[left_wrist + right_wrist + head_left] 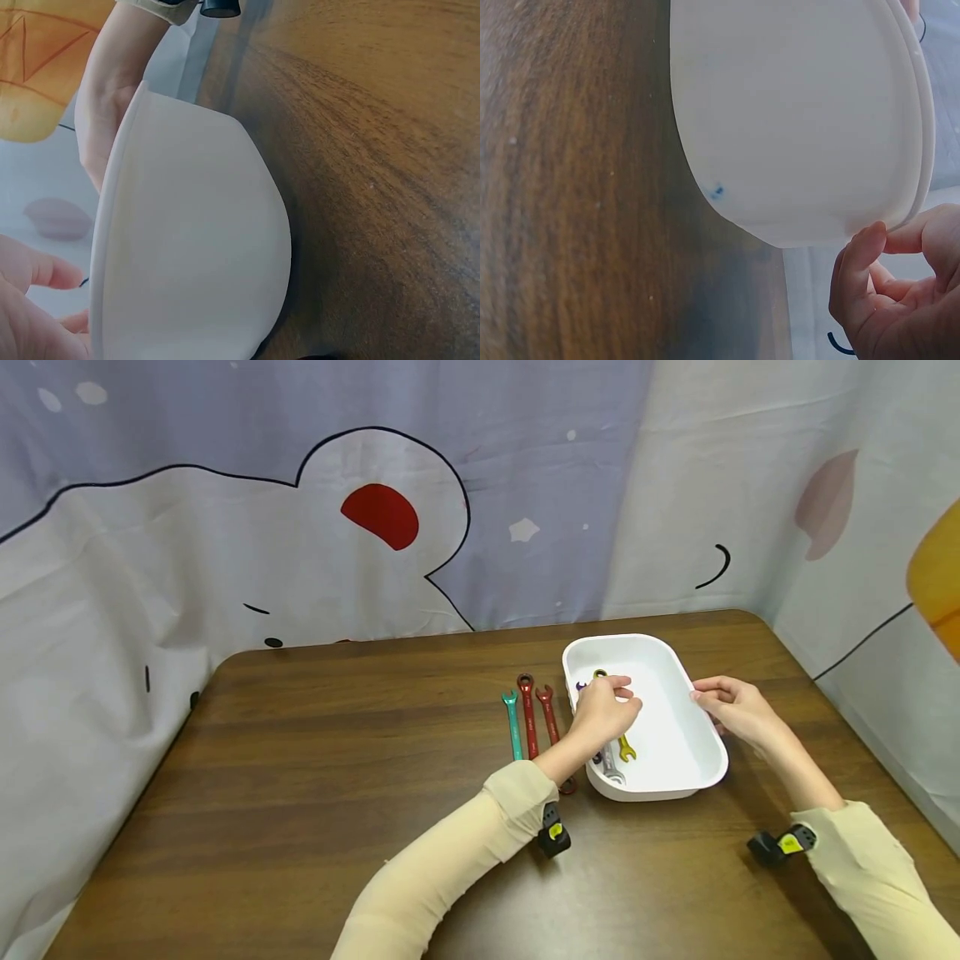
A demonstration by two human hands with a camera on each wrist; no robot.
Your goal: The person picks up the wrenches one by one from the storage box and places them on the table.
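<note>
A white plastic tray [670, 727] stands on the wooden table, with several wrenches along its left inside. Among them are a yellow wrench [627, 748] and a silver wrench [611, 766]; others are partly covered. My left hand [606, 710] is over the left part of the tray, fingers pointing right and apart from the thumb, with nothing visible between them. The right hand [737, 708] pinches the tray's right rim between thumb and fingers; the right wrist view shows this hand [907, 277] at the rim's corner.
Left of the tray lie a green wrench [513, 723], a long red wrench [528, 718] and another red wrench [548, 714], its lower part behind the left wrist. A printed curtain [525, 468] hangs behind the table [315, 777].
</note>
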